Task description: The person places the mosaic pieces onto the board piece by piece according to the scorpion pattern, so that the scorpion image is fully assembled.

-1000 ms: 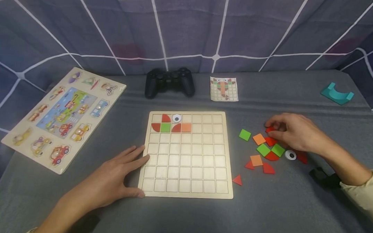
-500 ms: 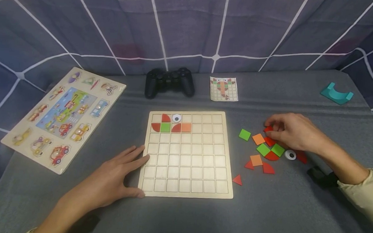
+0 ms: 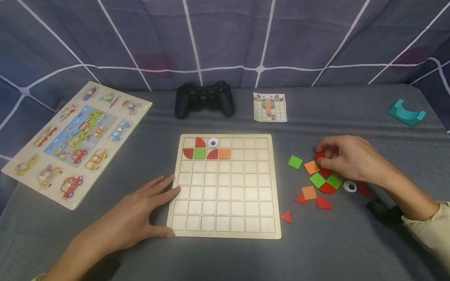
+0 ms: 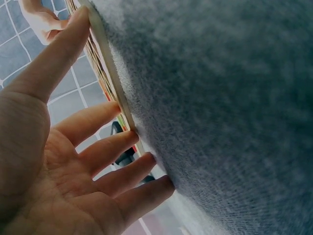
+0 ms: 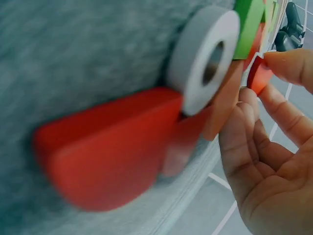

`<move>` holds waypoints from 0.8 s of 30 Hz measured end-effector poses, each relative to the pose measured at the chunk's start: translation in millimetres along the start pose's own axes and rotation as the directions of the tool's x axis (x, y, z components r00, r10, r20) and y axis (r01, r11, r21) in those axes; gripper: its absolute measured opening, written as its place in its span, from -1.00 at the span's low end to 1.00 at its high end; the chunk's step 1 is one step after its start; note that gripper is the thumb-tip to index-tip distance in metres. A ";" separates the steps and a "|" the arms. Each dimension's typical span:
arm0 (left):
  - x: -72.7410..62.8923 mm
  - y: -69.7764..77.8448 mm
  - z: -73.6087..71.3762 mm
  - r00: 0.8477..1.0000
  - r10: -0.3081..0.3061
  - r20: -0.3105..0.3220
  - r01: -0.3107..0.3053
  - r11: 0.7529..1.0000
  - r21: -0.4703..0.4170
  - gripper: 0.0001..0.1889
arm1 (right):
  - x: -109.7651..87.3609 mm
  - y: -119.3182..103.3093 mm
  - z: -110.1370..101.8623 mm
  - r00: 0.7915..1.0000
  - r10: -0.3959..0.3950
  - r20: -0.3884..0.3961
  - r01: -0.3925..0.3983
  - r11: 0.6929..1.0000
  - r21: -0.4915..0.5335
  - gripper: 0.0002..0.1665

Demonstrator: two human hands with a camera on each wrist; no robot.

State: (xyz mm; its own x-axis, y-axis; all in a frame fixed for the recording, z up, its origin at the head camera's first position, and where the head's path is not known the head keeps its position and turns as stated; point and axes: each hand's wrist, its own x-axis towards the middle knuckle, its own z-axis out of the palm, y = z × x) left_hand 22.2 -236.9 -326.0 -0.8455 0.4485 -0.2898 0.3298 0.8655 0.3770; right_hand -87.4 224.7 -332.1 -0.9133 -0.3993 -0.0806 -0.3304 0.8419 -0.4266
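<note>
My left hand point(image 3: 133, 214) lies at the left edge of the wooden grid board point(image 3: 226, 201), its spread fingers and thumb touching the rim. In the board's upper left squares sit red quarter-circle pieces, a green square point(image 3: 199, 153), an orange square point(image 3: 225, 153) and a white eye disc point(image 3: 213, 142). Over the loose pieces to the right, my right hand point(image 3: 354, 159) pinches a red wooden piece point(image 5: 260, 77) between thumb and finger. The fingers partly cover it, so its full shape cannot be told. Beneath and beside that hand lie green squares point(image 3: 295, 162), orange squares, red pieces and another eye disc point(image 3: 350, 186).
Behind the board are a black game controller point(image 3: 205, 100) and a small printed pattern card point(image 3: 270, 107). A vehicle picture puzzle point(image 3: 78, 142) lies at the left. At the far right is a teal curved block point(image 3: 406, 113). A grid-patterned cloth hangs at the back.
My right hand has shifted slightly left with the red piece between its fingers. The left hand stays in place at the board's edge.
</note>
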 end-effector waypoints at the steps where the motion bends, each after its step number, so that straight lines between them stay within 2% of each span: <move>1: 0.1 -0.1 0.0 1.000 0.003 -0.001 -0.003 1.000 -0.001 0.01 | 0.3 -1.5 0.0 1.000 -0.010 -0.007 0.010 1.000 0.007 -0.79; 5: 0.4 -0.2 -0.4 1.000 0.003 0.003 -0.003 1.000 0.001 0.00 | 2.3 -14.2 0.6 0.997 -0.070 -0.039 0.072 0.995 0.069 -0.80; 11: 0.0 -0.8 -0.5 1.000 0.004 0.005 -0.004 1.000 -0.005 0.00 | 12.6 -44.3 8.7 0.983 -0.176 -0.057 0.183 0.968 0.169 -0.81; 17: -0.3 -1.1 0.2 1.000 0.007 0.002 -0.007 1.000 -0.002 0.00 | 28.2 -73.5 19.8 0.959 -0.281 -0.039 0.283 0.940 0.189 -0.83; 24: 0.4 -1.0 -0.9 1.000 0.001 0.013 -0.001 1.000 -0.003 0.01 | 50.8 -96.7 30.4 0.942 -0.335 -0.004 0.331 0.929 0.167 -0.79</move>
State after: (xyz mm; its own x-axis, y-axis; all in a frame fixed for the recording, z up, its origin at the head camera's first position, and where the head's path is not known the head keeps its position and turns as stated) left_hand 21.1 -237.8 -325.7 -0.8394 0.4525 -0.3011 0.3295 0.8642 0.3803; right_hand -94.6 111.9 -322.3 -0.7506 -0.6569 0.0708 -0.5696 0.5891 -0.5731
